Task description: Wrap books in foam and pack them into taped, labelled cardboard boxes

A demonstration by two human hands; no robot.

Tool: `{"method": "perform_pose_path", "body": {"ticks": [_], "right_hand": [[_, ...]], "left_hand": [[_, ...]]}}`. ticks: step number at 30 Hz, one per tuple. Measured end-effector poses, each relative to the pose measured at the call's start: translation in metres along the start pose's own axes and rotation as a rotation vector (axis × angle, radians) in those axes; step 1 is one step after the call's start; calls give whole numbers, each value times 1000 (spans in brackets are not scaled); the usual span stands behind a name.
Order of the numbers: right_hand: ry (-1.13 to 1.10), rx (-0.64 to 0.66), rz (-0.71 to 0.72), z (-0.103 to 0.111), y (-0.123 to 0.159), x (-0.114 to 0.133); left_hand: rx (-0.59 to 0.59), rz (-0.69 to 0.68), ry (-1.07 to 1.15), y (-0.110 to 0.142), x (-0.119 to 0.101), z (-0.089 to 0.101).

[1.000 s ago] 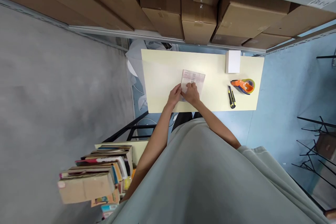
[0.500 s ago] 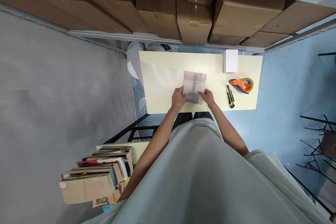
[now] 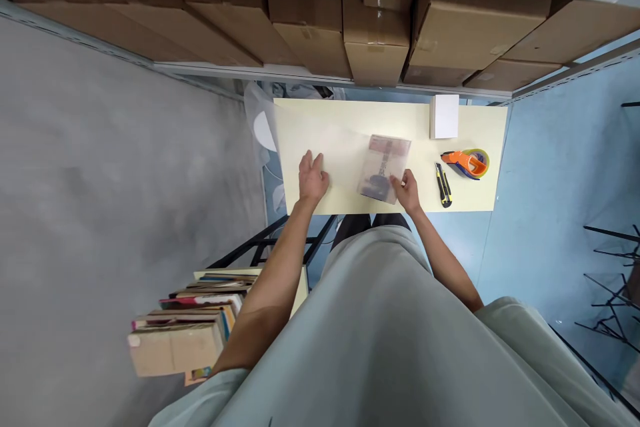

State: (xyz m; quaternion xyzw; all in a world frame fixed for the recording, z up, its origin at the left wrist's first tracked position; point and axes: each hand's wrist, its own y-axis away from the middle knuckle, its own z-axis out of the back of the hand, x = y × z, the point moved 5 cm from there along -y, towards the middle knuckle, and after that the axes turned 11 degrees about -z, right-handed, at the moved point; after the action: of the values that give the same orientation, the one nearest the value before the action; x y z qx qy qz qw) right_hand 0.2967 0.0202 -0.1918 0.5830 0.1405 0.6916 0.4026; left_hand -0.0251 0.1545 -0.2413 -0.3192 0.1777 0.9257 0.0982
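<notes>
On the table [image 3: 345, 120], right grip [image 3: 395, 185] pinching book [image 3: 384, 163], left grip [image 3: 320, 167] open, cutter [image 3: 443, 185] near tape [image 3: 483, 161].

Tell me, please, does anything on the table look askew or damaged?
Nothing looks spilled or damaged. The printed packet sits askew on the table, but the right hand holds it, so this seems normal.

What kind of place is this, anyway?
Probably a storeroom or packing area: cardboard boxes line a shelf above the pale worktable, a box cutter and an orange tape dispenser lie on that table, and books are stacked beside the person.
</notes>
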Motion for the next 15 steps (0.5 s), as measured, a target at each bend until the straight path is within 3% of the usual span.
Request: {"method": "perform_pose_path", "body": {"ticks": [4, 8, 11, 15], "right_hand": [[54, -128, 3, 37, -14, 7], [210, -205, 10, 72, -22, 19], [341, -250, 42, 75, -16, 34], [565, -315, 53, 51, 1, 57]], "left_hand": [[42, -28, -39, 7, 5, 5], [67, -85, -39, 22, -18, -11], [76, -60, -82, 30, -33, -22], [76, -76, -107, 23, -42, -23]]}}
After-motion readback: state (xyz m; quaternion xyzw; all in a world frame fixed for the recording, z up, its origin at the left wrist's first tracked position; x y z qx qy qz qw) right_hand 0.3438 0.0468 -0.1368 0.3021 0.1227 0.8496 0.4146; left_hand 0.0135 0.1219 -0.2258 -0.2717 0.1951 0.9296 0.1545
